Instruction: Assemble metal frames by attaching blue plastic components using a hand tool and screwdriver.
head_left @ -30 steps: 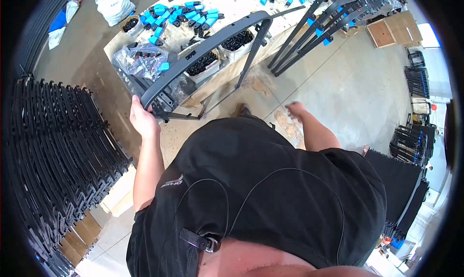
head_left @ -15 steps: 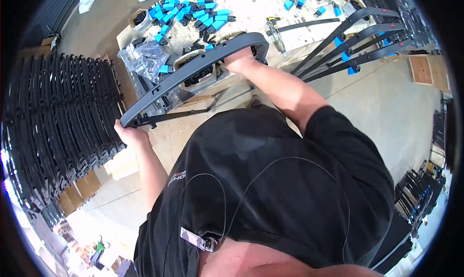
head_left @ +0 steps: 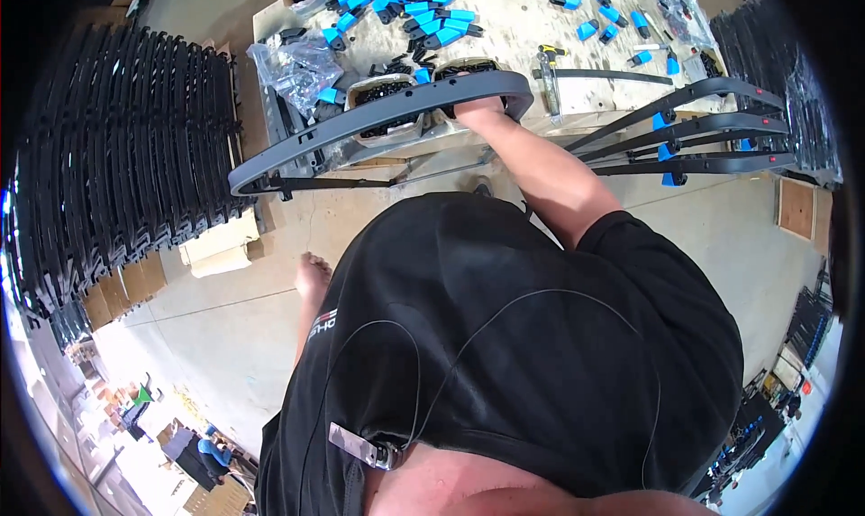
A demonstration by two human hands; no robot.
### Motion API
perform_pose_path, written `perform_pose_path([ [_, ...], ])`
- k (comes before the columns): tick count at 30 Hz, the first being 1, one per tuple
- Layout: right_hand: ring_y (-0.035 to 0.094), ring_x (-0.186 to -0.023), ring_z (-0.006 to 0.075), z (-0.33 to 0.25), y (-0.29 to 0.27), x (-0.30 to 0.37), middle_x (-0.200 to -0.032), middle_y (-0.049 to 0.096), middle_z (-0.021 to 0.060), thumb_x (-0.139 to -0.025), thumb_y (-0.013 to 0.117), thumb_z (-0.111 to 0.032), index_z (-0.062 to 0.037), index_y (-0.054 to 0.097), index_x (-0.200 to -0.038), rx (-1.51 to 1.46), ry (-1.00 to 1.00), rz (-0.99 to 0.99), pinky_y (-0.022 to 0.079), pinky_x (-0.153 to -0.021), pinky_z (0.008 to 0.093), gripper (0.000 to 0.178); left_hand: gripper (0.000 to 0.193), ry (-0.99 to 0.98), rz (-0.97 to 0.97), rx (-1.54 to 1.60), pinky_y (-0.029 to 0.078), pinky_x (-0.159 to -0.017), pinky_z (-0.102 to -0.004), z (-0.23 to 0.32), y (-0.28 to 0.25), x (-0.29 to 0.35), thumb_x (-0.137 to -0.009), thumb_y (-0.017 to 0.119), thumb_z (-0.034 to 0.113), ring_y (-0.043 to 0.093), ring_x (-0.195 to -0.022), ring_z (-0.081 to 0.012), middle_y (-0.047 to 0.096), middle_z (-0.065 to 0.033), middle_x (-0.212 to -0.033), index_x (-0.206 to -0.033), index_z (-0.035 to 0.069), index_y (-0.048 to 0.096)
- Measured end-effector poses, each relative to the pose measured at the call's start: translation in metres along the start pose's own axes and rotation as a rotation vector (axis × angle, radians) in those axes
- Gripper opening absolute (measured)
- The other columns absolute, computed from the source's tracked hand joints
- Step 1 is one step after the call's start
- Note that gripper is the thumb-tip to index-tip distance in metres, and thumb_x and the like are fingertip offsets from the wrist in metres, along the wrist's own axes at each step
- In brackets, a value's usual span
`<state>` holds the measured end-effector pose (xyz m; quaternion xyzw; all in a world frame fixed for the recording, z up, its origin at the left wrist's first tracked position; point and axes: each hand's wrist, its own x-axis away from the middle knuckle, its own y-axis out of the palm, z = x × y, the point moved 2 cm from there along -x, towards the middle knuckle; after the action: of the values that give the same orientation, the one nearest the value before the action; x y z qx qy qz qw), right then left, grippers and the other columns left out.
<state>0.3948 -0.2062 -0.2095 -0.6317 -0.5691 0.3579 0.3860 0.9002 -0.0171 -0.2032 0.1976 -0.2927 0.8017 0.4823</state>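
Note:
A long curved black frame part [head_left: 347,122] stretches from lower left to upper right in front of the workbench [head_left: 505,30]. Behind its right end is my right hand [head_left: 480,111], beside a container of small black parts [head_left: 464,66]; its fingers are hidden by the frame. My left hand [head_left: 314,273] hangs low by my body, apart from the frame, with fingers curled and nothing visible in them. A second container of small black parts [head_left: 383,95] sits behind the middle of the frame.
Blue-and-black pieces [head_left: 441,16] lie heaped on the bench, near a clear plastic bag [head_left: 302,70] and a yellow-and-black handled tool [head_left: 550,75]. Several similar curved frames [head_left: 721,124] stand at the right. A dense row of black frames [head_left: 135,147] fills the left.
My left hand has let go of the frame's left end and dropped back toward my body. My right hand stays behind the frame's right end. The whole view has shifted and turned slightly.

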Motion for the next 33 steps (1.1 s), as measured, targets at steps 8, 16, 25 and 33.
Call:
perform_pose_path([
  [8,0.070,-0.094,0.0358,-0.022,-0.007,0.008,-0.100,0.070,0.0197,-0.088,0.055,-0.010,-0.0014,0.066,-0.100,0.236,-0.059,0.090,0.055,-0.084,0.0435,0.018,0.030,0.180,-0.285,-0.483,0.050,-0.073,-0.0324,0.010,0.037,-0.001,-0.096,0.063,0.029,0.063,-0.078,-0.0174,0.068,-0.0073,-0.083,-0.102,0.000,0.069],
  [16,0.063,-0.081,0.0268,-0.050,-0.025,0.058,-0.091,0.066,0.0105,-0.094,0.050,-0.007,-0.0032,0.067,-0.107,-1.598,0.623,-0.300,0.051,-0.075,0.0431,0.021,0.030,0.331,-0.556,-0.500,0.048,-0.066,-0.0293,0.084,0.099,-0.024,-0.095,0.066,0.030,0.061,-0.073,-0.0127,0.068,-0.0054,-0.083,-0.098,0.001,0.069],
  [25,0.058,-0.074,0.0214,-0.055,-0.057,0.177,-0.081,0.060,0.0063,-0.099,0.053,-0.020,-0.0077,0.058,-0.098,-1.649,0.887,-0.248,0.050,-0.074,0.0378,0.013,0.037,1.036,-0.674,-0.782,0.052,-0.095,-0.0436,0.172,0.261,-0.028,-0.094,0.060,0.031,0.067,-0.108,-0.0378,0.070,-0.0203,-0.111,-0.116,0.004,0.069],
  [33,0.058,-0.072,0.0204,-0.042,-0.064,0.254,-0.081,0.058,0.0070,-0.100,0.056,-0.019,-0.0069,0.057,-0.093,-1.512,1.121,0.062,0.050,-0.065,0.0357,0.015,0.048,0.917,-0.864,-1.412,0.042,-0.112,-0.0438,0.197,0.317,-0.021,-0.092,0.051,0.017,0.051,-0.135,-0.0359,0.058,-0.0203,-0.142,-0.139,0.011,0.058],
])
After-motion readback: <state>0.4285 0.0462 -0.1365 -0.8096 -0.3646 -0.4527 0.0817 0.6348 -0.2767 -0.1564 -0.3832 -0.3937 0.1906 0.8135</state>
